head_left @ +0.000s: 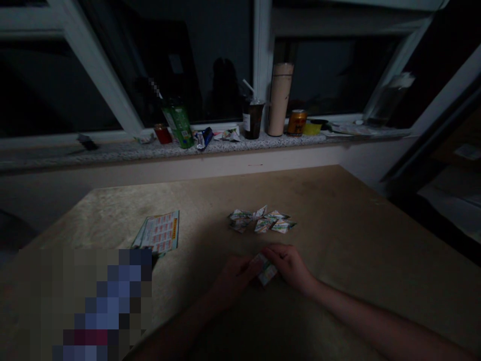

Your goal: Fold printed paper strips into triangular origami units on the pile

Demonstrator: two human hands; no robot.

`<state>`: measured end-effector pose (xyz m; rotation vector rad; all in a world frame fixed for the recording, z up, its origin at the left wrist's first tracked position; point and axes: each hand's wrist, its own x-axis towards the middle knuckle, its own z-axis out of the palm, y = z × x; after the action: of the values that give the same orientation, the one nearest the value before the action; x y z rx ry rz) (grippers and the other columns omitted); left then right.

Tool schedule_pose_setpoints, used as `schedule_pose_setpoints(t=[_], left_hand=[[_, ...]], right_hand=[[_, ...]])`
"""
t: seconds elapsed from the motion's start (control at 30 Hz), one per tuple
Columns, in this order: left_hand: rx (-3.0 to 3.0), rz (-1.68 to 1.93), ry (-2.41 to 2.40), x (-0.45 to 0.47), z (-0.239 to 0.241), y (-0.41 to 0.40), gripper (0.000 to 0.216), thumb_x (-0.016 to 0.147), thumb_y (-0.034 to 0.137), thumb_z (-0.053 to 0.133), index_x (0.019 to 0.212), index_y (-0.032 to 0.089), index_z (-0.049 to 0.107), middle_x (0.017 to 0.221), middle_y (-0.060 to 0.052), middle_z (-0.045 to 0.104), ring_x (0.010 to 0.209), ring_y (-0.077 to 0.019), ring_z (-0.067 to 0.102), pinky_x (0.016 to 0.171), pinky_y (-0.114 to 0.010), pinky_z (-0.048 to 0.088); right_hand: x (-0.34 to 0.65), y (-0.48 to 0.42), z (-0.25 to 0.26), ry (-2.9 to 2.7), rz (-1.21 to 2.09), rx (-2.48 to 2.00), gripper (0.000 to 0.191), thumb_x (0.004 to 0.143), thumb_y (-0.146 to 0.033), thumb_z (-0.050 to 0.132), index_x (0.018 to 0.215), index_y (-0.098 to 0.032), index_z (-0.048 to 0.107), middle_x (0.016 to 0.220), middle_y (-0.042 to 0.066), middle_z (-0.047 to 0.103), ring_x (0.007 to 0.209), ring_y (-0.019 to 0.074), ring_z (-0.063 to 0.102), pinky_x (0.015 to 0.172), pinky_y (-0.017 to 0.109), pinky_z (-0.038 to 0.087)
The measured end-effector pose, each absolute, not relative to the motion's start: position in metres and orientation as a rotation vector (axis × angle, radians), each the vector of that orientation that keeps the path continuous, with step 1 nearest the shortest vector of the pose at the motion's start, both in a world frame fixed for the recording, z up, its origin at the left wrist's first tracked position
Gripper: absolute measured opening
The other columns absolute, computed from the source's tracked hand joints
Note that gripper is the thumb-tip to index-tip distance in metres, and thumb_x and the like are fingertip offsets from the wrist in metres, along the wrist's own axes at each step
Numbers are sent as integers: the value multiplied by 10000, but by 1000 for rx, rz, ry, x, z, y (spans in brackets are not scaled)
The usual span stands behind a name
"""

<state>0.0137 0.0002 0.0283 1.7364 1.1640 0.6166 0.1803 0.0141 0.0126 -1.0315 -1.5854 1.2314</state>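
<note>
Both my hands rest on a tan table [338,215] in dim light, pinching one small folded piece of printed paper [266,271] between them. My left hand [235,276] grips its left side with curled fingers. My right hand [289,265] holds its right side, fingers bent over it. Just beyond the hands lies a cluster of several similar folded paper pieces [261,220]. A flat printed leaflet [160,233] lies on the table to the left.
A stone window sill [112,150] runs behind the table with a green carton [178,123], a red jar [163,134], a dark cup with a straw [252,118], a tall beige flask [280,98], a can [297,123] and wrappers. A blurred patch covers the lower left.
</note>
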Motion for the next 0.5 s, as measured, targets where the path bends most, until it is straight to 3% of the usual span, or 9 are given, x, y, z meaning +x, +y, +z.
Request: schedule_pose_setpoints(t=[0.2,0.33,0.5], left_hand=[[1562,724,1209,14,26,1,504,885,492,353,645,146,630,527,2,632,497,-149,570,518,-213,398],[1444,842,1285,15,25,1,506,877,495,359,605,149,609,503,-17,632,473,-156,575,520,-225,417],[1447,858,1300,14,24,1,553,871,530,314,538,167,567,487,-12,582,498,-153,554,556,-231,416]], right_hand=[[179,16,13,-1525,1307,-1005,354,789,-510,534,660,-180,533,523,-41,418,463,95,379,417,201,289],[179,16,9,-1589,1416,-985,454,823,-561,446,601,-167,487,492,-56,334,439,77,283,404,206,197],[182,17,5,-1571,1486,-956,520,832,-595,398,564,-158,481,467,-52,363,422,70,297,410,205,206]])
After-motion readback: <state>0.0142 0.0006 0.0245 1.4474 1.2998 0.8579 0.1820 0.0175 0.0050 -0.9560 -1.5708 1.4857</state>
